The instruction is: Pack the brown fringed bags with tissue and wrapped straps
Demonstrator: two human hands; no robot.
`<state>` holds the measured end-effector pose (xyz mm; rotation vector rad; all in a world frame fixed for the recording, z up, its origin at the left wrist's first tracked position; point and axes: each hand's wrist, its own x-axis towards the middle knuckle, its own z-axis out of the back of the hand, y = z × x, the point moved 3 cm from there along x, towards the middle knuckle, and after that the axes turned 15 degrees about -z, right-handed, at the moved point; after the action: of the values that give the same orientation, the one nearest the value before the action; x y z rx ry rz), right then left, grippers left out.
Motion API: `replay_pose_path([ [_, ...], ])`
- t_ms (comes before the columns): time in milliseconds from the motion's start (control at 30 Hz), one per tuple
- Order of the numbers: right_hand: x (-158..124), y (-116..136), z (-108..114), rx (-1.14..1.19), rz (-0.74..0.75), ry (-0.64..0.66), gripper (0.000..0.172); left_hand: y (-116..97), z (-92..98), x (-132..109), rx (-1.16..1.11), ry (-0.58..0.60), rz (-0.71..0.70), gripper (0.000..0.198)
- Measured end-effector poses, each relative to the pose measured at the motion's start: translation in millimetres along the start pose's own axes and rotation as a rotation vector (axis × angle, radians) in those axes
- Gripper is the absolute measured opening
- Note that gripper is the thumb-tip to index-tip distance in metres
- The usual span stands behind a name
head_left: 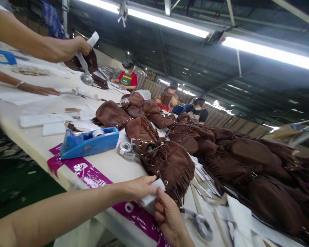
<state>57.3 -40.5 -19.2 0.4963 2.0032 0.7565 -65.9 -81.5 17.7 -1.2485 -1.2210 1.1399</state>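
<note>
Between my two hands is a small folded strip of white wrapping material point(150, 197), at the lower middle of the head view. My left hand point(140, 188) grips it from the left, thumb on top. From the right, my right hand point(167, 214) pinches its edge with the thumb and fingers closed. Just beyond them a brown fringed bag point(170, 163) with gold eyelets lies on the table, right behind the strip. A coiled, plastic-wrapped strap point(202, 226) rests to the right of my right hand.
A blue tape dispenser point(90, 142) stands left on the white table point(36, 137), by purple tape point(92, 175) along its edge. Brown bags point(254, 154) pile up at right. At upper left, a co-worker's hand point(83, 46) holds white wrapping; other people sit farther back.
</note>
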Motion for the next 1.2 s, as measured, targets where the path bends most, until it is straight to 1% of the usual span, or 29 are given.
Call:
replay_pose_path([
  [100,5.3,-3.8,-0.1,0.090,-0.063,0.099,0.055,15.2,0.1,0.8,-0.028,-0.159,-0.004,0.037],
  [167,8.5,-5.2,-1.0,0.103,-0.137,0.192,0.054,25.2,-1.8,1.3,-0.068,-0.233,0.025,0.037],
  [233,10.9,-5.6,-1.6,0.095,-0.216,0.268,0.057,31.6,-5.7,1.4,-0.114,-0.255,0.042,0.032],
  [300,12.0,-4.6,-0.8,0.090,-0.266,0.297,0.061,34.0,-9.9,0.7,-0.152,-0.242,0.052,0.029],
  [367,11.6,-2.7,0.6,0.079,-0.298,0.297,0.065,33.3,-13.3,-1.0,-0.173,-0.207,0.078,0.029],
  [433,9.8,-0.9,1.3,0.055,-0.339,0.305,0.067,28.7,-14.1,-3.3,-0.119,-0.180,0.058,0.032],
  [567,6.0,0.6,1.6,0.031,-0.392,0.327,0.067,12.2,-10.8,-9.1,0.218,-0.204,-0.174,0.038],
  [600,5.9,0.2,2.3,0.032,-0.389,0.319,0.066,9.6,-10.5,-11.0,0.276,-0.212,-0.201,0.041],
  [667,6.5,-0.9,4.5,0.041,-0.363,0.288,0.063,7.2,-10.0,-14.6,0.314,-0.220,-0.199,0.048],
  [733,6.9,-2.1,6.5,0.051,-0.335,0.276,0.060,6.1,-9.2,-17.3,0.280,-0.197,-0.175,0.051],
  [767,6.6,-2.4,7.2,0.058,-0.329,0.279,0.059,5.5,-8.6,-17.8,0.243,-0.160,-0.166,0.049],
  [833,5.3,-2.6,8.8,0.072,-0.349,0.272,0.058,5.9,-6.4,-17.4,0.114,-0.064,-0.121,0.044],
  [867,4.5,-2.6,9.9,0.079,-0.372,0.256,0.057,6.9,-3.8,-16.5,0.030,-0.045,-0.090,0.043],
  [900,3.8,-2.4,11.4,0.092,-0.397,0.229,0.057,8.3,0.0,-15.1,-0.049,-0.060,-0.066,0.043],
  [967,3.9,-2.2,16.2,0.130,-0.435,0.157,0.056,12.2,8.8,-11.9,-0.145,-0.156,-0.052,0.037],
  [1033,6.5,-3.2,22.5,0.162,-0.452,0.098,0.055,15.2,14.7,-9.8,-0.137,-0.221,-0.107,0.029],
  [1067,8.5,-4.2,25.9,0.170,-0.457,0.084,0.053,15.5,15.8,-9.5,-0.089,-0.220,-0.165,0.028],
  [1133,13.0,-6.6,31.7,0.161,-0.457,0.104,0.046,12.2,15.3,-10.9,0.075,-0.198,-0.357,0.032],
  [1200,16.3,-8.3,35.4,0.140,-0.442,0.160,0.040,5.7,12.9,-14.5,0.282,-0.186,-0.601,0.035],
])
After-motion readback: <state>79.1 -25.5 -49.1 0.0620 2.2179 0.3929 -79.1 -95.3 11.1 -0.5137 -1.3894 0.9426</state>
